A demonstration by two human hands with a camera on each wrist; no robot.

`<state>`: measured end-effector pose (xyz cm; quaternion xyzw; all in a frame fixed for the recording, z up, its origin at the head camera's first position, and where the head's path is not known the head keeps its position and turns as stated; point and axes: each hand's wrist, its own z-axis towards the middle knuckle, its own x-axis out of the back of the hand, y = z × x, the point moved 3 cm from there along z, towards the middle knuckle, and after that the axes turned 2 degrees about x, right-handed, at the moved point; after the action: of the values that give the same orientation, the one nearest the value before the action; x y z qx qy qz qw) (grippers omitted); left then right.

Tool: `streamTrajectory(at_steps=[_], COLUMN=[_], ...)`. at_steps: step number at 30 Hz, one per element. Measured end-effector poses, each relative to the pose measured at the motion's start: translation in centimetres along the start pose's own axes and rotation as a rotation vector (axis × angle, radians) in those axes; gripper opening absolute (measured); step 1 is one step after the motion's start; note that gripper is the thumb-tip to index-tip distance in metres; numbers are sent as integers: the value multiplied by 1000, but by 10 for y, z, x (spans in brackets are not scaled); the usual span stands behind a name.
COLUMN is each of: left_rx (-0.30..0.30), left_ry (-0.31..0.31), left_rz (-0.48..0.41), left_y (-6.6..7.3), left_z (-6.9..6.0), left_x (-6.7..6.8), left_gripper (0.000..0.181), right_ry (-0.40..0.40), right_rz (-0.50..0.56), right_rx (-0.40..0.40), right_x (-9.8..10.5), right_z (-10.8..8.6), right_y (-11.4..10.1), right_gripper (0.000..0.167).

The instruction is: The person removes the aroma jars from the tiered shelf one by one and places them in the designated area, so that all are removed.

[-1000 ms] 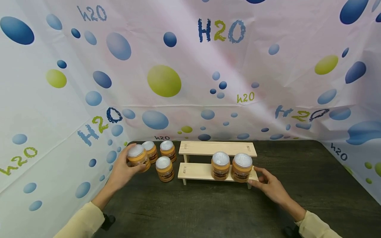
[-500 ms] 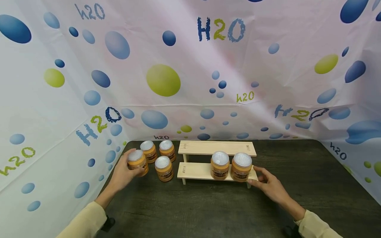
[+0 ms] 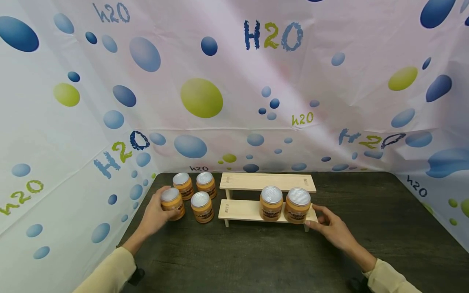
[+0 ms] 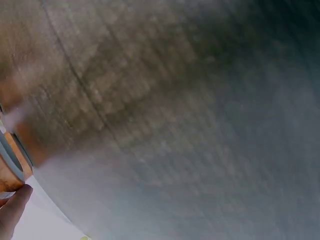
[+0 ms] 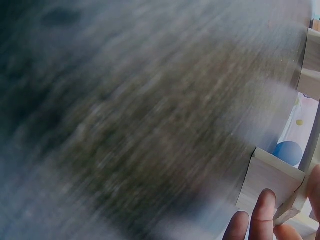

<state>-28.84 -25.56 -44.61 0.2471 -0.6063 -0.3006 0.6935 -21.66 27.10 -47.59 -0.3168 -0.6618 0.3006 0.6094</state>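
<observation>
In the head view the left hand (image 3: 154, 215) curls its fingers and thumb round an orange jar with a pale lid (image 3: 172, 203), at the front left of a group of jars on the dark table. The left wrist view shows a fingertip (image 4: 17, 202) against that jar's edge (image 4: 10, 167). My right hand (image 3: 337, 232) pinches the right end of the lower wooden shelf (image 3: 239, 211); its fingers (image 5: 263, 215) lie by a shelf leg (image 5: 272, 175). Two orange jars (image 3: 271, 204) (image 3: 297, 206) stand side by side on that shelf's right half.
Beside the held jar stand three similar jars (image 3: 183, 187) (image 3: 207, 186) (image 3: 202, 208). Behind the lower shelf is a raised upper shelf (image 3: 267, 182) with nothing on it. A patterned sheet (image 3: 234, 81) rises behind and at both sides of the dark table (image 3: 234, 260).
My left hand and its jar have moved down and slightly right, away from the back-left jar it partly covered. My right hand and the shelf have stayed about where they were.
</observation>
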Motion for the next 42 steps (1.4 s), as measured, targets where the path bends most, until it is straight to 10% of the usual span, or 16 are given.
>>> streamTrajectory(at_steps=[42], left_rx=[31], left_ry=[-59], left_rz=[4], left_y=[-5], left_z=[5], left_x=[-16], left_gripper=[87], right_ry=[11], right_rz=[7], right_rx=[3], right_x=[-2], right_z=[-1], right_y=[0], right_gripper=[76])
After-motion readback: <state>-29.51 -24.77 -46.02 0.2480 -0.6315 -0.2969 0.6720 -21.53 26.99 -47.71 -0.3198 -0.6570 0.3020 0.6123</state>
